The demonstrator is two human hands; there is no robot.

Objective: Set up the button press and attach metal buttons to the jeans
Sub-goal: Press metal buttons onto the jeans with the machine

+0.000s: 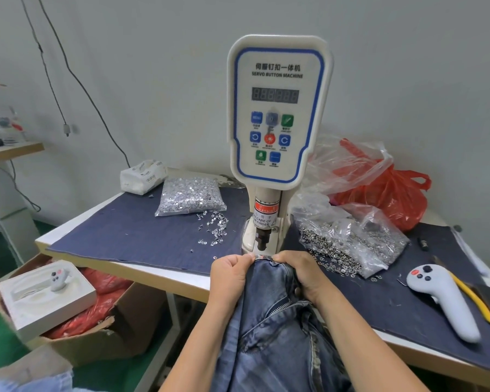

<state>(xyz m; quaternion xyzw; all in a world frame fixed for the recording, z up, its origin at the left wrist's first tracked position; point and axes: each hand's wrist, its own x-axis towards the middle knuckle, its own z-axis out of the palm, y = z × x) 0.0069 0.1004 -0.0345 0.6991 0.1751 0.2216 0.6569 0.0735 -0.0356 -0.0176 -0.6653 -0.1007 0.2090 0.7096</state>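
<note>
The white servo button machine (277, 108) stands at the middle of the table, its dark punch (262, 240) pointing down just above the waistband. Blue jeans (275, 329) hang off the table's front edge with the zipper open. My left hand (231, 271) and my right hand (300, 268) both pinch the jeans' waistband and hold it right under the punch. A clear bag of silver tacks (191, 198) lies left of the machine with loose tacks (214, 227) spilled beside it. An open bag of metal buttons (351, 247) lies to the right.
The table is covered with dark denim cloth (130, 233). A grey handheld controller (441, 295) and yellow-handled pliers (473, 298) lie at the right. Red and clear plastic bags (385, 188) sit behind. A tissue pack (142, 176) rests at the back left. A cardboard box (77, 315) stands on the floor.
</note>
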